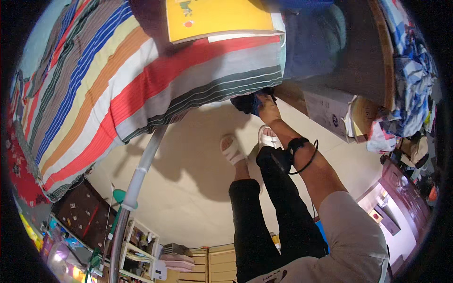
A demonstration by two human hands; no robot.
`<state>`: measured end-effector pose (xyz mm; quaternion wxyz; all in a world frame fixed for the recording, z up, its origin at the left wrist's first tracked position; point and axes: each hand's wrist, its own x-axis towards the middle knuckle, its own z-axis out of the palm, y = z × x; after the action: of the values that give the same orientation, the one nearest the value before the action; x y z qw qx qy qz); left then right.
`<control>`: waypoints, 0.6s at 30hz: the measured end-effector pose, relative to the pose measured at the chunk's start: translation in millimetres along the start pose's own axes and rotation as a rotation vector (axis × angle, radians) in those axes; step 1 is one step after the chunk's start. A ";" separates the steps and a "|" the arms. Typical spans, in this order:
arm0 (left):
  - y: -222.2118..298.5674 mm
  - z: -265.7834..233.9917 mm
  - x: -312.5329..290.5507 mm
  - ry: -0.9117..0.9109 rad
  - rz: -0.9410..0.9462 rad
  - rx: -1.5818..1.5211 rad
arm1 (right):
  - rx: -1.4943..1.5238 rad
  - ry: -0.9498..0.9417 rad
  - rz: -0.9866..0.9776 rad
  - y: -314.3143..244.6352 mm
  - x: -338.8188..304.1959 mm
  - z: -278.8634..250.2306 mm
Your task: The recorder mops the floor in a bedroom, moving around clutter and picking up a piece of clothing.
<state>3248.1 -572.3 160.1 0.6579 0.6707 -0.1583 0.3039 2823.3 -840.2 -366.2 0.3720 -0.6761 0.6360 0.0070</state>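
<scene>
- The right hand [270, 111], its fingers curled narrow, holds a dark navy bundle [243, 104] that sticks out on its left side, just under the hanging cloth edge (it looks like fabric, though shadow hides its shape).
- Far to the hand's left and above it, a striped bedspread [137, 80] in red, grey, blue, yellow and orange drapes down, its dark green striped border ending near the fingers.
- Left of the hand and lower, a metal pole [141, 175] with a pale upper section slants down from beneath the bedspread.
- Above the hand and somewhat left, a yellow-covered book [219, 21] lies on the bedspread.
- Below the hand, a little left, is the left white sandal [232, 150], worn on a foot on the cream floor [203, 203].
- Just below the hand, the right white sandal [268, 137] is partly hidden.
- Right of the hand and below, a black wrist strap [296, 144] with a looped cable circles the forearm.
- Farther right, a cardboard box [328, 113] stands well apart from the hand.
- Farthest right and higher, blue-and-white patterned cloth [413, 85] hangs crumpled.
</scene>
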 end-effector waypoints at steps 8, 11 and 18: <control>-33.5 18.9 -28.2 -0.054 -0.026 0.080 | -0.059 -0.193 0.158 39.0 40.6 45.6; -34.6 25.2 -36.8 -0.069 -0.018 0.096 | -0.325 -0.467 0.101 21.7 58.5 37.5; -27.6 21.3 -41.3 -0.092 -0.023 0.105 | -0.155 -0.253 0.094 71.0 79.1 101.7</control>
<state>3237.6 -598.5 114.0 0.6173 0.7192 -0.1644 0.2733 2824.1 -849.6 -513.0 0.3953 -0.6658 0.6126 0.1586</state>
